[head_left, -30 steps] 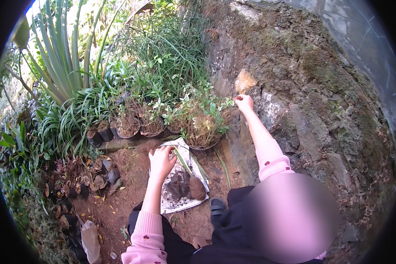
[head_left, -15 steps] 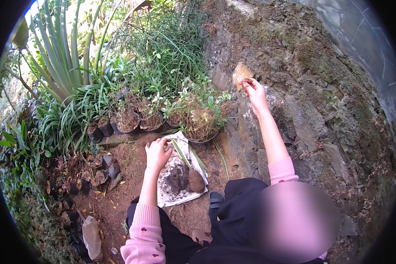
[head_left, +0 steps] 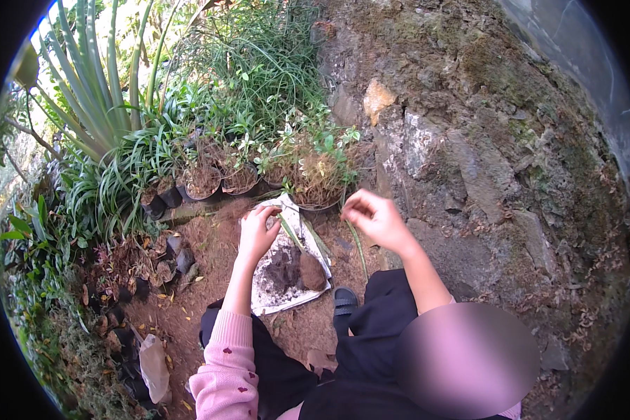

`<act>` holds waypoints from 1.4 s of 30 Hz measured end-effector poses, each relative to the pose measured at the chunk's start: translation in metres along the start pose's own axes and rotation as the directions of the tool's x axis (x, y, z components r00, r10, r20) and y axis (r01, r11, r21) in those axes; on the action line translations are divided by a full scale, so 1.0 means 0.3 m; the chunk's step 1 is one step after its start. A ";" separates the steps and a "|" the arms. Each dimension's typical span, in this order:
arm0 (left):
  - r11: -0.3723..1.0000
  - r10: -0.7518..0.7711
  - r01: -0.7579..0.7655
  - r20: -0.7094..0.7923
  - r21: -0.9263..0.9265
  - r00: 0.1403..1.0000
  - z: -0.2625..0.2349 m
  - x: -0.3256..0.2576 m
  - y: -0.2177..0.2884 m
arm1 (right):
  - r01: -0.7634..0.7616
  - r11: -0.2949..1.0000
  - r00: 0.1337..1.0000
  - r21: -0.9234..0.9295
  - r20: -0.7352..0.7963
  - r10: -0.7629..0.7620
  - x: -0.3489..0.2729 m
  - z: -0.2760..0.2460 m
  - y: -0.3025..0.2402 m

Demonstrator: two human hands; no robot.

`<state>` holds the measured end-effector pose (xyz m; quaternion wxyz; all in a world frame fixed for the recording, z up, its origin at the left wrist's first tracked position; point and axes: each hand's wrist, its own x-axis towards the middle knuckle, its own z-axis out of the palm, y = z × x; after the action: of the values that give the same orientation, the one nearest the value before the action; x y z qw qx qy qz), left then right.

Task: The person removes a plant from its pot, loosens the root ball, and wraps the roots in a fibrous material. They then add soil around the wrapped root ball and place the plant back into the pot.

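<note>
My left hand [head_left: 259, 233] is above the upper left part of a dirty white sheet [head_left: 276, 302], its fingers curled at the top end of a long, yellow-edged green leaf [head_left: 292, 234]. The leaf slants down toward a round brown clump [head_left: 312, 271]. Dark loose soil [head_left: 282, 270] lies beside that clump on the sheet. To the right of the sheet, my right hand [head_left: 376, 220] is raised with its fingers pinched together and slightly blurred. Whatever is between those fingers, if anything, is too small to make out.
Several potted plants [head_left: 239, 180] line the sheet's far side. A rough rock wall [head_left: 479, 168] rises on the right, with an orange-brown stone [head_left: 378, 101] on it. Dark pots [head_left: 141, 288] and a pale plastic bag [head_left: 154, 367] lie at left. My sandalled foot [head_left: 344, 302] is near the sheet.
My right hand has come down and toward me, from beside the orange-brown stone to near the sheet. My left hand has shifted slightly right, closer to the leaf. The view has tilted a little.
</note>
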<state>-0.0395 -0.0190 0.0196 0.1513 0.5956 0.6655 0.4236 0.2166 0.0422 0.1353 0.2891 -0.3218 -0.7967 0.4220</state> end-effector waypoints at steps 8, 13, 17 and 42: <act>0.658 -0.111 0.345 0.367 -0.669 0.923 0.106 0.001 0.098 | 0.166 0.957 0.934 -0.238 0.349 -0.075 -0.032 0.140 0.044; 0.602 -0.034 0.369 0.439 -0.708 0.898 0.109 0.000 0.145 | 0.207 0.942 0.874 -0.263 0.482 -0.058 -0.055 0.190 0.050; 0.609 -0.042 0.403 0.479 -0.683 0.877 0.097 -0.003 0.179 | 0.218 0.941 0.865 -0.259 0.499 -0.063 -0.064 0.194 0.043; 0.308 -0.055 0.439 0.445 -0.844 0.894 -0.014 -0.009 0.158 | -0.080 0.985 0.968 -0.156 0.225 0.114 -0.019 0.097 0.093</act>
<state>-0.0104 -0.0264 0.0566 0.6363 0.3532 0.3535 0.5877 0.2065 0.0359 0.0963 0.1486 -0.3289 -0.8371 0.4112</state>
